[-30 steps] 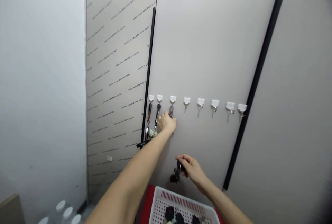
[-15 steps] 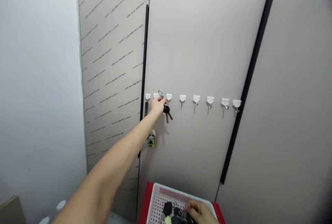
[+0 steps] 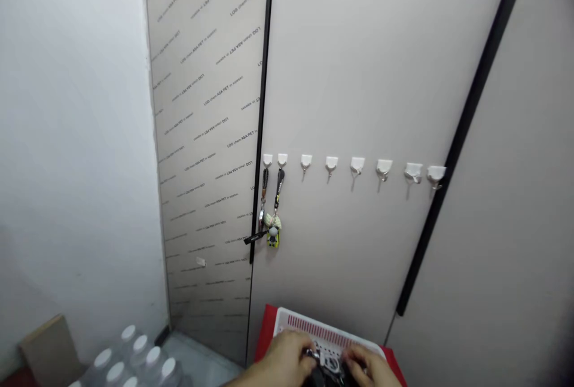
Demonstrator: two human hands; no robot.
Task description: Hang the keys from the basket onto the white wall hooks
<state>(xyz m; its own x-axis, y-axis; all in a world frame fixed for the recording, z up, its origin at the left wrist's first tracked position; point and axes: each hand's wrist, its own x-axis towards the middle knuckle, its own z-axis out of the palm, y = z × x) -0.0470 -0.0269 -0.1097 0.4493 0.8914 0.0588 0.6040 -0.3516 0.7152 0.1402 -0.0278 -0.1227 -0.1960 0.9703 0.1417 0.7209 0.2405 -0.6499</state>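
My left hand is low in view over a white plastic basket. Its fingers are curled closed on a dark and silver bunch of keys. Close by on the right, my right hand has its fingers bent together over the basket; whatever they hold is hidden. A black and silver keychain piece shows between the two hands. On the cabinet door, a braided dark keychain and a black strap with a small figure charm hang from the two leftmost white hooks.
Several more white hooks run rightward in a row. Long black handles edge the door. Under the basket is a red surface. Capped bottles and a brown board stand at the lower left.
My left hand has come down from the hooks, where it held keys on a ring, to the basket beside my right hand. The view has shifted, bringing more bottles into sight.
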